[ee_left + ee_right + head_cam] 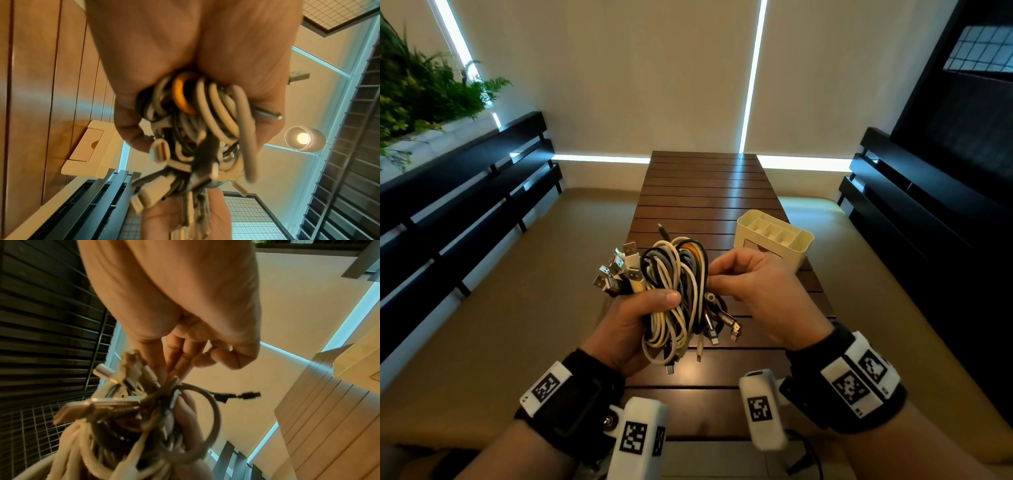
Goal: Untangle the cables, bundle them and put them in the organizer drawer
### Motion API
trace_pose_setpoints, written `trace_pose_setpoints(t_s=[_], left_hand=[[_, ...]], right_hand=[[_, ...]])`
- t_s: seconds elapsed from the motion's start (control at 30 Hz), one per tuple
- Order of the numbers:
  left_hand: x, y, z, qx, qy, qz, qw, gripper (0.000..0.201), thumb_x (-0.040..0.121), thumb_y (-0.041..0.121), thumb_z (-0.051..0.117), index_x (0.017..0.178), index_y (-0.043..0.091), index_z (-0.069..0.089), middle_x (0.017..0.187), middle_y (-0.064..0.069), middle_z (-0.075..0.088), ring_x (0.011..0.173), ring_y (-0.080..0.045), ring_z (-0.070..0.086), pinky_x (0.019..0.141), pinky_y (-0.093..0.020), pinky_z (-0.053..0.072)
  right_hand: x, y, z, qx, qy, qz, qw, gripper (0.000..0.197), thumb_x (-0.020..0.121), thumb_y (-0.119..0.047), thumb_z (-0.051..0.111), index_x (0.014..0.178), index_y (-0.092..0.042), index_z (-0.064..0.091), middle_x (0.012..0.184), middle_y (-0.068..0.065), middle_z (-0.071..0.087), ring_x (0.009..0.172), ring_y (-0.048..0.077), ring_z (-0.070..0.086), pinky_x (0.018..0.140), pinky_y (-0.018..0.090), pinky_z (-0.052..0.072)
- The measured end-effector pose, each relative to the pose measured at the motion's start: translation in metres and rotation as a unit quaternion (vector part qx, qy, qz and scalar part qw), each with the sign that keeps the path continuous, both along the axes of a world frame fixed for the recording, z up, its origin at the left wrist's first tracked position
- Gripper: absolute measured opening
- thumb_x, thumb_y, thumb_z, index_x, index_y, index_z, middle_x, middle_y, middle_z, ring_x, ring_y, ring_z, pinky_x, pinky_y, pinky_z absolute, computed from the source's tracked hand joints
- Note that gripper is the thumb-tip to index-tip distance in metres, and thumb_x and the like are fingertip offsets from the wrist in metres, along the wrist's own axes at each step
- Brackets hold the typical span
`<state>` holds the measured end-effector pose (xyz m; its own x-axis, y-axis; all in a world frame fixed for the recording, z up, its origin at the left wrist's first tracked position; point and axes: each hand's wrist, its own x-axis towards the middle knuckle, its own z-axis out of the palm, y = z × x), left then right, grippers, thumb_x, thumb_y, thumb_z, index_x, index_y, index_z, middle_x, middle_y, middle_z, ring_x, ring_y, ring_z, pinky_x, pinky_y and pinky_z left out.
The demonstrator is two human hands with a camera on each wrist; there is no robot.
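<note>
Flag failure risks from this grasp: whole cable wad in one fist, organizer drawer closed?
1. The left hand grips the whole cable bundle in one fist; the right hand tugging a strand at its edge may tighten the tangle.
2. Loose connector ends dangle below the fist and could snag.
3. The organizer stands by the table's right edge with its drawer closed and both hands busy; a one-handed pull could shove it off.
</note>
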<state>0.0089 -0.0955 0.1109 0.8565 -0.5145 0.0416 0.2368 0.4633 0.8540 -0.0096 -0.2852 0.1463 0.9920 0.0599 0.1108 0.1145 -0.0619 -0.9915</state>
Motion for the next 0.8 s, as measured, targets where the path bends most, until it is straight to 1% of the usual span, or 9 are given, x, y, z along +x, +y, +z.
trace_pose_setpoints(t_s=[0.13, 0.2, 0.3, 0.4, 0.47, 0.53, 0.67, 0.73, 0.8], left_hand=[[-0.0011, -0.0026, 0.0023, -0.001, -0.010, 0.003, 1.000, 0.081, 0.069, 0.027, 0.083, 0.134, -0.009, 0.052, 0.128, -0.033, 0.059, 0.113, -0.041, 0.062, 0.088, -0.046, 0.056], [-0.0012, -0.0033, 0.0023, 0.004, -0.016, 0.000, 1.000, 0.067, 0.072, 0.021, 0.078, 0.129, -0.005, 0.057, 0.123, -0.028, 0.064, 0.111, -0.038, 0.064, 0.087, -0.044, 0.056], [-0.0034, -0.0031, 0.0007, 0.014, -0.021, 0.012, 1.000, 0.047, 0.069, 0.017, 0.070, 0.115, 0.006, 0.071, 0.109, -0.020, 0.072, 0.098, -0.031, 0.071, 0.076, -0.039, 0.059], [-0.0044, -0.0032, 0.0015, 0.011, -0.020, 0.020, 1.000, 0.064, 0.065, 0.022, 0.082, 0.123, 0.001, 0.065, 0.119, -0.028, 0.066, 0.107, -0.040, 0.066, 0.085, -0.052, 0.056], [-0.0053, -0.0048, 0.0040, 0.014, -0.010, 0.025, 1.000, 0.082, 0.063, 0.029, 0.088, 0.130, -0.004, 0.057, 0.129, -0.035, 0.058, 0.118, -0.049, 0.057, 0.096, -0.064, 0.048], [-0.0060, -0.0055, 0.0037, 0.019, -0.008, 0.030, 0.999, 0.088, 0.061, 0.030, 0.090, 0.132, -0.007, 0.053, 0.130, -0.039, 0.054, 0.122, -0.055, 0.053, 0.100, -0.070, 0.042], [-0.0075, -0.0085, 0.0034, 0.018, -0.007, 0.037, 0.999, 0.079, 0.056, 0.032, 0.093, 0.122, -0.001, 0.065, 0.122, -0.035, 0.061, 0.111, -0.049, 0.061, 0.094, -0.063, 0.049], [-0.0077, -0.0089, 0.0031, 0.019, -0.010, 0.039, 0.999, 0.083, 0.058, 0.032, 0.092, 0.126, -0.003, 0.060, 0.127, -0.036, 0.058, 0.118, -0.054, 0.056, 0.099, -0.068, 0.045], [-0.0075, -0.0082, 0.0017, 0.024, -0.017, 0.042, 0.999, 0.091, 0.060, 0.032, 0.091, 0.133, -0.007, 0.052, 0.132, -0.038, 0.054, 0.123, -0.054, 0.051, 0.102, -0.069, 0.041]], right_hand=[[-0.0010, 0.0026, -0.0010, -0.064, 0.001, -0.016, 0.998, 0.009, 0.085, -0.010, 0.074, 0.091, -0.014, 0.069, 0.085, 0.002, 0.075, 0.080, 0.013, 0.073, 0.072, 0.023, 0.057], [-0.0013, 0.0028, -0.0007, -0.058, 0.013, -0.026, 0.998, 0.015, 0.085, -0.009, 0.074, 0.096, -0.012, 0.065, 0.082, -0.001, 0.075, 0.076, 0.012, 0.073, 0.069, 0.023, 0.057], [-0.0015, 0.0030, -0.0007, -0.026, 0.035, -0.038, 0.998, 0.025, 0.084, -0.005, 0.075, 0.100, -0.008, 0.057, 0.069, -0.007, 0.072, 0.067, 0.010, 0.070, 0.063, 0.024, 0.057], [-0.0030, 0.0035, -0.0008, -0.045, 0.047, -0.038, 0.997, 0.024, 0.085, -0.007, 0.074, 0.102, -0.005, 0.057, 0.065, -0.009, 0.070, 0.064, 0.007, 0.069, 0.061, 0.022, 0.057], [-0.0035, 0.0036, 0.0002, -0.064, 0.058, -0.035, 0.996, 0.021, 0.087, -0.008, 0.072, 0.102, -0.003, 0.059, 0.064, -0.011, 0.069, 0.060, 0.002, 0.068, 0.056, 0.014, 0.052], [-0.0023, 0.0041, 0.0019, -0.072, 0.069, -0.034, 0.994, 0.019, 0.088, -0.007, 0.071, 0.101, -0.002, 0.059, 0.062, -0.010, 0.068, 0.056, -0.001, 0.066, 0.051, 0.011, 0.049], [0.0021, 0.0048, 0.0046, -0.138, 0.069, -0.060, 0.986, 0.016, 0.087, -0.014, 0.073, 0.090, -0.010, 0.058, 0.071, -0.005, 0.067, 0.054, -0.003, 0.063, 0.049, 0.010, 0.045], [0.0047, 0.0041, 0.0045, -0.228, 0.066, -0.087, 0.968, 0.024, 0.086, -0.024, 0.075, 0.082, -0.017, 0.052, 0.071, -0.007, 0.059, 0.053, 0.001, 0.057, 0.047, 0.013, 0.041], [0.0056, 0.0035, 0.0033, -0.291, 0.079, -0.103, 0.948, 0.037, 0.084, -0.036, 0.077, 0.077, -0.022, 0.043, 0.073, -0.006, 0.049, 0.058, 0.007, 0.043, 0.053, 0.020, 0.036]])
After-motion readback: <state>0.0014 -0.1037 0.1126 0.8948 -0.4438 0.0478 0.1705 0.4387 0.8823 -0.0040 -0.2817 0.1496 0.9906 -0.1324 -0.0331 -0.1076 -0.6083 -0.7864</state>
